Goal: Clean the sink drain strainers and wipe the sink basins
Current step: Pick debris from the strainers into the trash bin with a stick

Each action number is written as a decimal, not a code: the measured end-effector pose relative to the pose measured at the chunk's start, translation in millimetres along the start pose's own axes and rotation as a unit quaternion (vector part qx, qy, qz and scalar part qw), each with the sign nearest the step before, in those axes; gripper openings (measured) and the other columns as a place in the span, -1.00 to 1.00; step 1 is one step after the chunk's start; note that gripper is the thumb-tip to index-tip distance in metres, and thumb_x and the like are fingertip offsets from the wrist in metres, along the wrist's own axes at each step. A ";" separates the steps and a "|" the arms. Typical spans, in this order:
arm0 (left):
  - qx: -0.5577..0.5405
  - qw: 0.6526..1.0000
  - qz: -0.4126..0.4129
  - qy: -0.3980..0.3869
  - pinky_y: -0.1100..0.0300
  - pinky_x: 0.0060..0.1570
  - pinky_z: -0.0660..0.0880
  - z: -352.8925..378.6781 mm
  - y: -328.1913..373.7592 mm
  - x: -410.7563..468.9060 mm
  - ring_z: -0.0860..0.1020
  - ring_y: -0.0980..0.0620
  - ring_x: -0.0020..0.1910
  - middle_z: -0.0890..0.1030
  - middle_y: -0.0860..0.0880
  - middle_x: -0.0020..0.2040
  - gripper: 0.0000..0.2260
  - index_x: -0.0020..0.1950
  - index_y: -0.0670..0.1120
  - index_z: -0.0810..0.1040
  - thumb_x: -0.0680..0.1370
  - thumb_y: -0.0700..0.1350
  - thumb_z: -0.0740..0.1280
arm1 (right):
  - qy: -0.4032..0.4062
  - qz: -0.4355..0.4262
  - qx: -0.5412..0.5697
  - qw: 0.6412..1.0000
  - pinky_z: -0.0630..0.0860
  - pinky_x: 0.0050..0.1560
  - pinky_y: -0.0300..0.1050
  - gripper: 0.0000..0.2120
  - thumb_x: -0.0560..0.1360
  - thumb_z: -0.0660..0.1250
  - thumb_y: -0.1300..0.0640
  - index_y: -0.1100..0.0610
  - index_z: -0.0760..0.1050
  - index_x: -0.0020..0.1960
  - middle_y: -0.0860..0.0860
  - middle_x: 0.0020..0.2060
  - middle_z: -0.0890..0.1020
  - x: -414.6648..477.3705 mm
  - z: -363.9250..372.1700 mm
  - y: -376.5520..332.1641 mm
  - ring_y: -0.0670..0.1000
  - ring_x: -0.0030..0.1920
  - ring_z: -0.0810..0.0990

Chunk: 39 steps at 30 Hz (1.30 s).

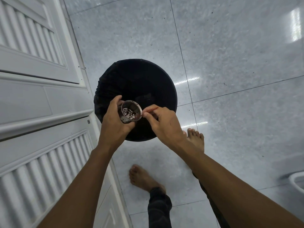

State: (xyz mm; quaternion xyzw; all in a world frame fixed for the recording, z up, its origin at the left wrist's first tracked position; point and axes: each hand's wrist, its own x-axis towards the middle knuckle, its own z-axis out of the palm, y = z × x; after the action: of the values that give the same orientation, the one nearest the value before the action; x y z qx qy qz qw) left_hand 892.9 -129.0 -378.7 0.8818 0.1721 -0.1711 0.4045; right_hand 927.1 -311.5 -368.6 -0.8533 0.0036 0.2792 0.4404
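Head view, looking straight down at a grey tiled floor (pixel 230 55). Nearest the camera, two bare forearms reach forward, with two bare feet (pixel 143 177) on the tiles below them. Left hand (pixel 113 122): fingers wrapped around the wall of a metal drain strainer (pixel 130 113), a perforated cup tilted so its open mouth faces the camera; dark residue lies on its holed base. Right hand (pixel 164 120): thumb and forefinger pressed together, pinching a thin stick-like tool (pixel 150 110) whose tip meets the strainer's rim on the right; the tool is too slim and blurred to identify, possibly a toothpick or skewer. Strainer and both hands are held above the near part of a round bin lined with a black bag (pixel 136 86), which stands on the floor just beside white louvred cabinet doors (pixel 32 96) along the left edge. A white rounded object (pixel 297 180) is cut off at the right edge.
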 end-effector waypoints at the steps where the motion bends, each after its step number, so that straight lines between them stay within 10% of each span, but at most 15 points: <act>1: 0.006 1.000 0.003 -0.002 0.44 0.18 0.40 -0.7 -1.2 -0.5 0.49 0.17 0.30 0.53 0.04 0.35 -0.16 0.58 -0.01 0.25 0.41 -0.13 0.62 | 0.003 0.005 -0.025 1.000 0.62 0.12 -0.07 -0.79 0.64 0.29 0.00 0.01 0.64 0.17 -0.08 0.01 0.71 0.9 -3.9 3.0 -0.07 0.03 0.63; 9: -0.016 0.999 0.034 0.004 0.40 0.22 0.43 1.5 4.2 0.8 0.51 0.18 0.29 0.50 0.13 0.32 -0.19 0.56 0.02 0.26 0.43 -0.08 0.62 | 0.039 -0.004 0.098 0.994 0.64 0.10 -0.15 -0.79 0.62 0.34 0.05 0.08 0.65 0.18 -0.03 0.04 0.72 4.3 4.3 -23.8 -0.09 0.05 0.67; 16: 0.038 0.998 0.045 -0.008 0.56 0.11 0.39 -8.0 -2.2 0.3 0.47 0.24 0.26 0.52 0.07 0.34 -0.15 0.56 0.00 0.26 0.39 -0.17 0.64 | 0.033 0.001 -0.067 0.997 0.61 0.11 -0.12 -0.76 0.65 0.26 -0.01 0.03 0.62 0.21 -0.05 0.02 0.69 -2.1 -10.9 -10.8 -0.08 0.02 0.61; 21: 0.033 0.997 0.068 -0.017 0.47 0.18 0.43 -10.3 2.1 8.4 0.51 0.22 0.28 0.54 0.03 0.34 -0.16 0.57 0.00 0.24 0.41 -0.12 0.63 | 0.028 -0.021 0.085 0.996 0.64 0.08 -0.12 -0.80 0.62 0.33 0.06 0.10 0.65 0.16 -0.04 0.00 0.72 -6.1 1.1 -15.3 -0.09 0.01 0.66; 39: 0.020 0.996 -0.003 -0.090 0.63 -0.06 0.40 -9.0 -13.7 -1.1 0.52 0.47 0.04 0.54 0.20 0.20 -0.10 0.56 0.05 0.21 0.35 -0.03 0.64 | 0.049 -0.022 -0.098 0.994 0.31 -0.10 -0.49 -0.79 0.64 0.26 -0.01 -0.04 0.60 0.21 -0.09 0.02 0.68 -10.0 5.1 10.6 -0.16 -0.03 0.49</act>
State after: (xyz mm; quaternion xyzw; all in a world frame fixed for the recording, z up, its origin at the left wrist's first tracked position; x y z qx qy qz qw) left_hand 887.3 -113.8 -381.7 0.8700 0.1340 -0.2548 0.4004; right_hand 913.5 -316.6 -374.1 -0.9048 -0.0211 0.2261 0.3604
